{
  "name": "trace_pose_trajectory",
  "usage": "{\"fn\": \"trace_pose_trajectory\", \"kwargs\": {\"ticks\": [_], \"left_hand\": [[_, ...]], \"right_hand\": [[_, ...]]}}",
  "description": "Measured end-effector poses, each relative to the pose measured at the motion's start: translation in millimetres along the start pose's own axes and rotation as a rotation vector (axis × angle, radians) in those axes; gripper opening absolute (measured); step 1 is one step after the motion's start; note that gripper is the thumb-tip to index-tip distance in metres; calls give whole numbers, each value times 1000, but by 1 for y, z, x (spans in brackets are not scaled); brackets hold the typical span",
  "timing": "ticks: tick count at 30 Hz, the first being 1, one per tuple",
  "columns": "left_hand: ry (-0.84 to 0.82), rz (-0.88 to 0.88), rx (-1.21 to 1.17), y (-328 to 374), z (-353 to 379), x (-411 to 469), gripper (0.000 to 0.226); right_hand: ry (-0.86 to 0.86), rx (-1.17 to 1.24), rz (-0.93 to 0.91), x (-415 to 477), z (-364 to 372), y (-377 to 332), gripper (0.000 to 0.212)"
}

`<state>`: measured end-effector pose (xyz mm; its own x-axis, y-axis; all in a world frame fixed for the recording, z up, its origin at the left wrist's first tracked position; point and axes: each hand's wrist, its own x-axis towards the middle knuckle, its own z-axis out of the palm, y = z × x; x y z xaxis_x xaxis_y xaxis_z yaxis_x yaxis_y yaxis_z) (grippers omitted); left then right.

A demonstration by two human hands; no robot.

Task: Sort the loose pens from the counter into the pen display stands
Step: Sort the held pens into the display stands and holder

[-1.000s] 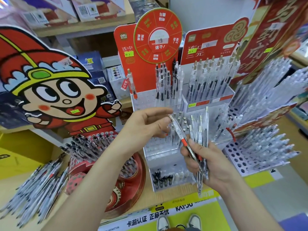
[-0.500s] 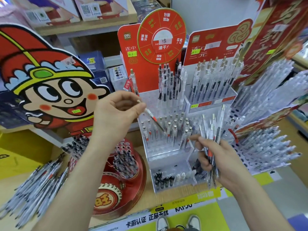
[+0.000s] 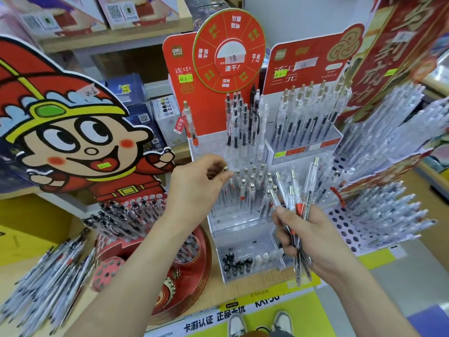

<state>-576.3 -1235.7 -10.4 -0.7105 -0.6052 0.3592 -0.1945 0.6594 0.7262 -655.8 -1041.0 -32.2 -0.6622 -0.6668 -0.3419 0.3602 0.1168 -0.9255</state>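
Stand [image 3: 243, 239]: top tier [image 3: 209, 143] open between lone pen [image 3: 189, 120] and pen cluster [image 3: 243, 122]; middle tier [image 3: 233, 218] crowded by upright pens [image 3: 252, 188], bundle [image 3: 301, 207] blocking its right.

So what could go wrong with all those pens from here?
The left hand pinches a clear gold-tipped pen over a crowded row of the clear tiered plastic stand; it could knock neighbours. The right hand grips a fanned bundle of clear pens; one might slip out. The pile of loose clear pens lies near the edge of the wooden counter and could roll off.
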Motion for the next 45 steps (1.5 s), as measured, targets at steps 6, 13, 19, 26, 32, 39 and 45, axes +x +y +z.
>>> {"fn": "trace_pose_trajectory", "kwargs": {"ticks": [6, 13, 19, 26, 32, 39, 45], "left_hand": [[-40, 52, 62, 2, -1, 3, 17], [-110, 59, 151, -11, 2, -1, 14], [-170, 319, 483, -16, 18, 6, 16], [-177, 345, 642, -12, 23, 10, 23], [-369, 321, 644, -11, 14, 15, 14], [-377, 335, 611, -12, 14, 17, 14], [-348, 331, 617, -7, 10, 11, 20]], "right_hand": [[-18, 20, -28, 0, 1, -4, 12], [-64, 77, -26, 0, 1, -4, 17], [-72, 70, -22, 2, 1, -1, 21], [-57, 92, -36, 4, 3, -1, 34], [-59, 148, -24, 4, 7, -2, 41], [-36, 163, -25, 4, 6, -3, 41], [-49, 177, -46, 4, 10, -6, 38]]}}
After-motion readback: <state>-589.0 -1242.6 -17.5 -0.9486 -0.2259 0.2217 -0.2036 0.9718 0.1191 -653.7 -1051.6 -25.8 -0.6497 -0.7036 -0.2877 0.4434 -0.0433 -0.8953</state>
